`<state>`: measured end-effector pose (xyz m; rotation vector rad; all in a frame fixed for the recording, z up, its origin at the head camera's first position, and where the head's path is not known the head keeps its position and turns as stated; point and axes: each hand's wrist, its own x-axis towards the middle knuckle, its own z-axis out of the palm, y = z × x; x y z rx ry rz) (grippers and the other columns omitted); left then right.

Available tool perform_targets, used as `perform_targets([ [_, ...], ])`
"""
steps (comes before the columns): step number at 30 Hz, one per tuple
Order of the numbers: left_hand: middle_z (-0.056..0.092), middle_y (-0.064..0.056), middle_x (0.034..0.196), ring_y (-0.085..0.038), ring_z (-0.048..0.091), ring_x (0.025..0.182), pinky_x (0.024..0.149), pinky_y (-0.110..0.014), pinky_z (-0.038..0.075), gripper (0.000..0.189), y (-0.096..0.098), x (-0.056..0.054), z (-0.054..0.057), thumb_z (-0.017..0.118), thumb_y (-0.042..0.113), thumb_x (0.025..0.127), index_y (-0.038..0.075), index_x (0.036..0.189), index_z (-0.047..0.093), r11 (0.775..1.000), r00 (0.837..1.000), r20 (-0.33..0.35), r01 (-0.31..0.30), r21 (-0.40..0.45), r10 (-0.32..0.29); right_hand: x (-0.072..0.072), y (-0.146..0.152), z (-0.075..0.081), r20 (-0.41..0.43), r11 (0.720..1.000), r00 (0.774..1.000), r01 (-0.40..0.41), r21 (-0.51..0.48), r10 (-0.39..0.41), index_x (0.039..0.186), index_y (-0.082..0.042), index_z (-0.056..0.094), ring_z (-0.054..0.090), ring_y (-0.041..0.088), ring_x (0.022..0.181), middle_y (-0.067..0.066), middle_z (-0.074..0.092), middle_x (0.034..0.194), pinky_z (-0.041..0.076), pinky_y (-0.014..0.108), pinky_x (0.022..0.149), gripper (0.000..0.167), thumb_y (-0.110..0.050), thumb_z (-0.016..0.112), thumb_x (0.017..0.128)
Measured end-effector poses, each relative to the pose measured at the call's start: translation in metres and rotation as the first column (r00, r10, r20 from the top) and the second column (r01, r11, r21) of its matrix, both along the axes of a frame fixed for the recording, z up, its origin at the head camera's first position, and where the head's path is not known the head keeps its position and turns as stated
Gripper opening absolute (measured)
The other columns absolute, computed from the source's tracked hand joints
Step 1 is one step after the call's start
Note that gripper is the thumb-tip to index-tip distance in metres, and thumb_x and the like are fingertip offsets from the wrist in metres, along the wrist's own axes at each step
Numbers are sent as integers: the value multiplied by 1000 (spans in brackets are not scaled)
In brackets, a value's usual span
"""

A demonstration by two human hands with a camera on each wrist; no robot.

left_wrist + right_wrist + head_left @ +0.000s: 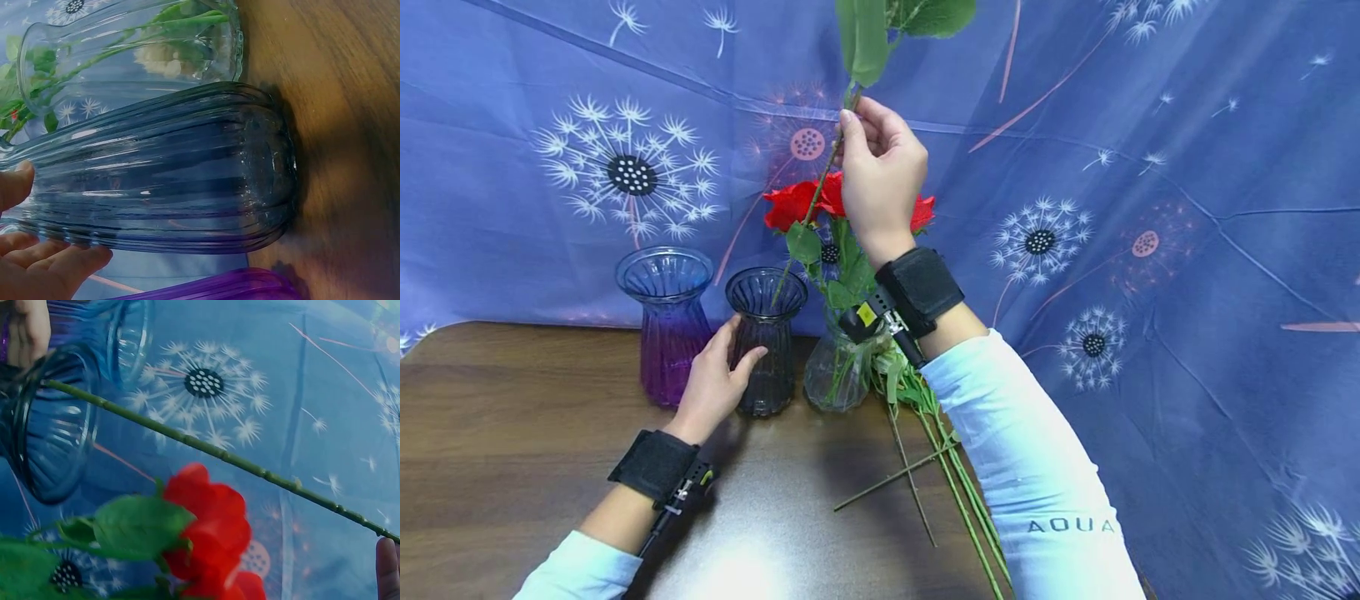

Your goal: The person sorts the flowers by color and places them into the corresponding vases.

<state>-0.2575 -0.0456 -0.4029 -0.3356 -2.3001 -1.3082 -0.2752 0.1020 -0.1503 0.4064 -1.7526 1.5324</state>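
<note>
My left hand (711,385) holds the dark grey ribbed glass vase (765,367) upright on the table, thumb on the near side and fingers on its left. In the left wrist view, the thumb and fingers lie on both sides of the vase (169,178). Above it, my right hand (883,179) pinches a long green flower stem (219,453) just under its large leaves (868,46). The stem slants down, with its lower end inside the vase's flared mouth (56,456). The top of this flower is outside the head view.
A blue-purple glass vase (673,354) stands left of the dark one. To the right is a clear glass vase (838,379) with red roses (792,206). Several loose stems (951,475) lie on the wooden table (535,467). A blue dandelion-print cloth (1150,150) hangs behind.
</note>
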Motion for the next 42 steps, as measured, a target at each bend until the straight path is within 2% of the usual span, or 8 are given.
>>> perform_targets([
  [7,43,-30,138,-43,47,124,102,-53,39,60,0,0,0,64,17,89,-10,136,37,1000,1000,9,6,-4,-5,-3,-15,-16,22,994,999,41,101,-44,112,0,66,65,16,75,14,72,95,52,17,65,24,-9,61,90],
  [14,41,-30,139,-43,45,125,103,-53,37,60,0,2,3,62,16,90,-12,136,36,1000,999,23,25,5,-25,-4,-21,-26,35,991,999,1,137,-6,112,1,65,65,19,77,12,72,97,52,16,65,24,-8,59,91],
  [19,41,-30,139,-43,46,124,102,-53,38,60,0,3,4,63,16,90,-12,136,36,1000,1000,18,24,1,-24,-7,-24,-35,31,986,999,24,163,-29,112,2,65,63,20,74,15,72,94,47,14,62,24,-8,60,90],
  [28,42,-30,139,-43,46,124,102,-53,39,60,1,3,3,63,15,89,-11,136,36,1000,1000,18,23,7,-23,-12,-30,-60,103,971,994,7,241,-33,113,0,65,63,18,73,13,71,91,47,14,60,25,-10,60,91],
  [36,42,-30,139,-43,46,124,101,-54,39,60,-1,3,4,64,15,89,-10,136,36,1000,1000,6,18,-1,-18,-17,-34,-79,119,963,992,0,268,-33,109,2,67,66,19,73,13,72,90,49,12,60,22,-8,60,90],
  [42,43,-30,138,-44,47,123,101,-54,39,60,-1,2,4,64,15,89,-10,136,36,1000,1000,1,12,-5,-12,-19,-35,-94,161,971,987,-38,238,-1,106,3,67,67,23,72,16,72,87,50,13,59,20,-7,60,89],
])
